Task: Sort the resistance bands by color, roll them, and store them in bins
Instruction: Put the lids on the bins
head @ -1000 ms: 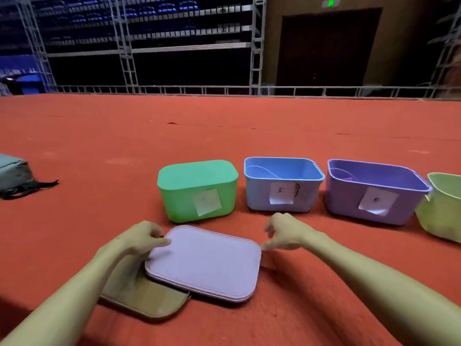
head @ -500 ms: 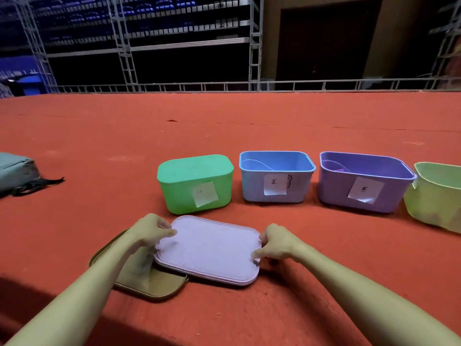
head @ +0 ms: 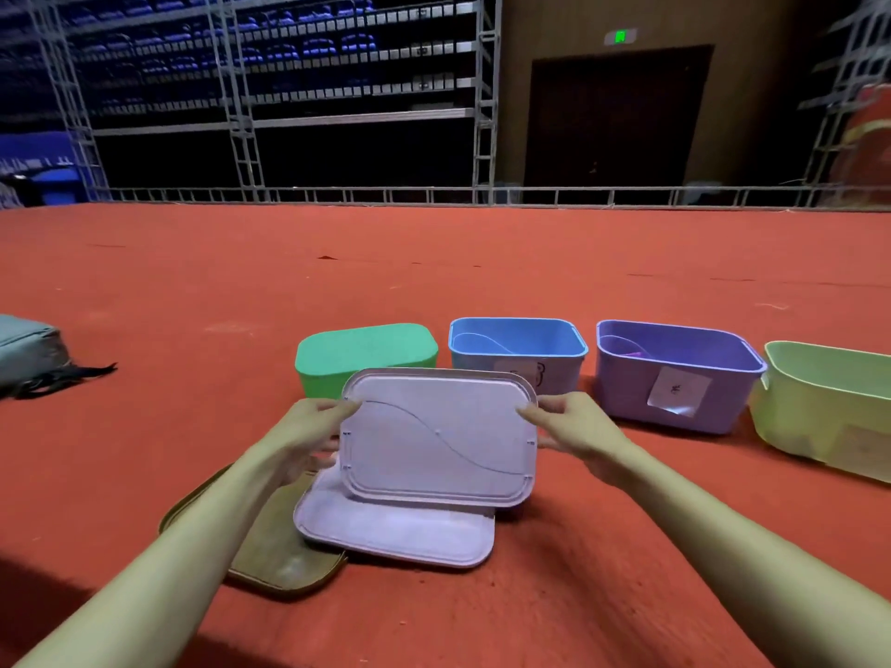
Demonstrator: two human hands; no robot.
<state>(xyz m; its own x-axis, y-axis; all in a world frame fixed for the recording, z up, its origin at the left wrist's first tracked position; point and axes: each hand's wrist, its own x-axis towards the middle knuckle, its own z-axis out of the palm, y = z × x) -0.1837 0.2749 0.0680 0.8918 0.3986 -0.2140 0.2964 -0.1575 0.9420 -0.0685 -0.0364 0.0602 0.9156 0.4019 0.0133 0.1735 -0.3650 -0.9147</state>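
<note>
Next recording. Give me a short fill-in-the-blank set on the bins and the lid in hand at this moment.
1. The leftmost bin is the only one with a lid on; its colour is ____.
2. The left hand and right hand hold a lilac lid by its side edges, its ____ facing the camera.
3. The blue bin, purple bin and pale green bin all stand ____.
Missing words: green; underside; open.

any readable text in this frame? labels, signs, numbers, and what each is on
No text reads clearly.
Paper label on the purple bin: handwritten mark, too blurred to read.
Second label on the blue bin: mostly hidden behind the held lilac lid, unreadable.
Lit green sign above the dark doorway: too small to read.
</note>
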